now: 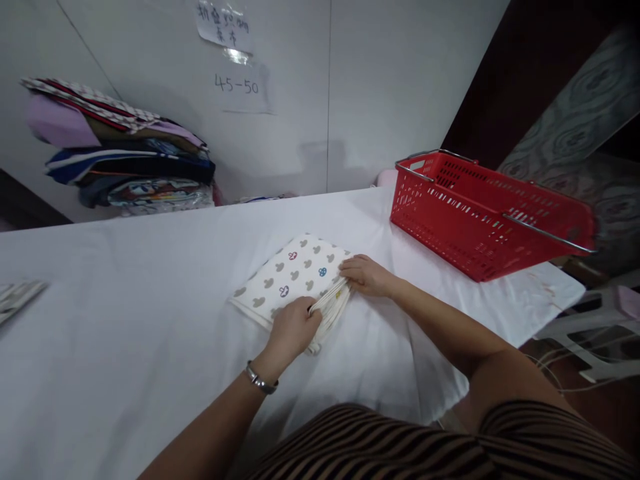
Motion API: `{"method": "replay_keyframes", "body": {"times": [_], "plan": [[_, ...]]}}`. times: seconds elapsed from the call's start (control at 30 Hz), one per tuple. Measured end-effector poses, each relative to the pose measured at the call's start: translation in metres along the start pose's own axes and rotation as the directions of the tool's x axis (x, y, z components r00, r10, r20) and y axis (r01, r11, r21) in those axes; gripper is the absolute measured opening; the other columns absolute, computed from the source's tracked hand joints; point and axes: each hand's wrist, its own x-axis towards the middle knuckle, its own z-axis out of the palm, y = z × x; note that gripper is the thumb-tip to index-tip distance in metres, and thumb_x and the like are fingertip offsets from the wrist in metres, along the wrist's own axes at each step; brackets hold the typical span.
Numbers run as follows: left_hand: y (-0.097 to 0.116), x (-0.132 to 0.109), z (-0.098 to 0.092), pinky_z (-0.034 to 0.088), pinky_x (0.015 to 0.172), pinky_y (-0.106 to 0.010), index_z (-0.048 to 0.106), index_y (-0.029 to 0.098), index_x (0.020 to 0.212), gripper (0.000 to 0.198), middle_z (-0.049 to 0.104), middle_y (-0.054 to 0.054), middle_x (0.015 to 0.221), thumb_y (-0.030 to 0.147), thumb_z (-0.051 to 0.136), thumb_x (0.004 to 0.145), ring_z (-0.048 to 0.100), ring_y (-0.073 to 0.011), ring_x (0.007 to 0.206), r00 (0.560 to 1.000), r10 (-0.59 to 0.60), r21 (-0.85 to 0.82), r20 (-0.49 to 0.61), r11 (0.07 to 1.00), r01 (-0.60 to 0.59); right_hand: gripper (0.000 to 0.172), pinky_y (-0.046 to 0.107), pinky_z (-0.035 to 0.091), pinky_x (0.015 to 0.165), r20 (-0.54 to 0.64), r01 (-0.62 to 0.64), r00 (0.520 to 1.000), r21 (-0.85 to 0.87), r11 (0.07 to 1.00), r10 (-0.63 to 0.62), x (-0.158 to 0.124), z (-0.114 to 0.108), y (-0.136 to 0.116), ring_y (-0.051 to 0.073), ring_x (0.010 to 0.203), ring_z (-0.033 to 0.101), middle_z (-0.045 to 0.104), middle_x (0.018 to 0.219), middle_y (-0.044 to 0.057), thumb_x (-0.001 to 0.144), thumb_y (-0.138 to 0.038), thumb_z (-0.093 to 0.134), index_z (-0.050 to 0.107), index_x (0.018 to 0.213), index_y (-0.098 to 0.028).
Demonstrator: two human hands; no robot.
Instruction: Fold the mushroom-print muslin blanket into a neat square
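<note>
A folded white cloth (295, 270) printed with grey, red, blue and purple mushrooms lies on the white-covered table in front of me. My left hand (295, 325) is closed around its near edge, thumb on top, where several layers bunch up. At the cloth's right corner, my right hand (366, 275) grips the layered edge with bent fingers. The folds between both hands are slightly lifted and fanned. Fingertips under the layers are hidden.
A red plastic basket (450, 220) with metal handles stands at the table's right end. Piled folded textiles (130, 153) rise behind the table at left. Another patterned cloth (20, 297) shows at the left edge. A white plastic stool (595, 333) is beyond the right side.
</note>
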Motion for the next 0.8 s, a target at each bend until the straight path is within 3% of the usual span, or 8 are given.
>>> {"method": "replay_keyframes", "body": {"times": [0.2,0.33,0.5,0.67,0.8], "plan": [[-0.001,-0.001,0.003,0.037,0.067,-0.027,0.065,0.02,0.086,0.02,0.065,-0.001,0.081,0.023,0.045,0.084,0.058,-0.0161,0.076,0.999,0.04,0.055,-0.016,0.998,-0.039,0.023,0.04,0.04,0.093,-0.02,0.005,1.0,-0.088,0.996,-0.007,0.004,0.001,0.001,0.023,0.106,0.058,0.066,0.113,0.012,0.088,-0.019,0.052,0.064,0.107,-0.019],[0.001,-0.006,0.012,0.041,0.075,-0.03,0.063,0.02,0.09,0.019,0.064,-0.004,0.091,0.021,0.045,0.085,0.058,-0.0189,0.089,0.986,0.165,0.181,-0.029,0.971,-0.157,0.025,0.039,0.041,0.09,-0.074,-0.023,0.997,-0.133,0.991,0.013,-0.003,0.001,0.001,0.023,0.104,0.055,0.064,0.11,0.012,0.092,-0.018,0.046,0.063,0.109,-0.02],[0.007,-0.014,0.024,0.043,0.08,-0.036,0.063,0.017,0.094,0.023,0.061,-0.009,0.094,0.017,0.041,0.088,0.055,-0.0241,0.096,0.96,0.279,0.362,0.004,0.895,-0.261,0.026,0.038,0.042,0.087,-0.051,-0.01,0.999,-0.153,0.988,0.002,-0.017,0.008,0.002,0.022,0.1,0.055,0.063,0.108,0.011,0.091,-0.016,0.046,0.063,0.111,-0.019],[0.008,-0.019,0.025,0.045,0.08,-0.038,0.063,0.016,0.098,0.026,0.061,-0.011,0.096,0.015,0.039,0.09,0.054,-0.0251,0.095,0.955,0.294,0.361,0.029,0.888,-0.284,0.027,0.038,0.041,0.087,-0.063,-0.033,0.998,-0.144,0.989,0.024,-0.021,0.013,0.001,0.022,0.1,0.055,0.064,0.109,0.011,0.092,-0.016,0.046,0.063,0.113,-0.021],[0.011,-0.02,0.022,0.044,0.085,-0.039,0.062,0.017,0.103,0.023,0.062,-0.011,0.104,0.025,0.044,0.09,0.054,-0.025,0.1,0.962,0.272,0.323,0.006,0.91,-0.259,0.029,0.039,0.041,0.086,-0.109,-0.049,0.993,-0.11,0.993,0.037,-0.022,0.015,0.0,0.022,0.101,0.055,0.064,0.11,0.012,0.093,-0.018,0.046,0.061,0.117,-0.022]]}}
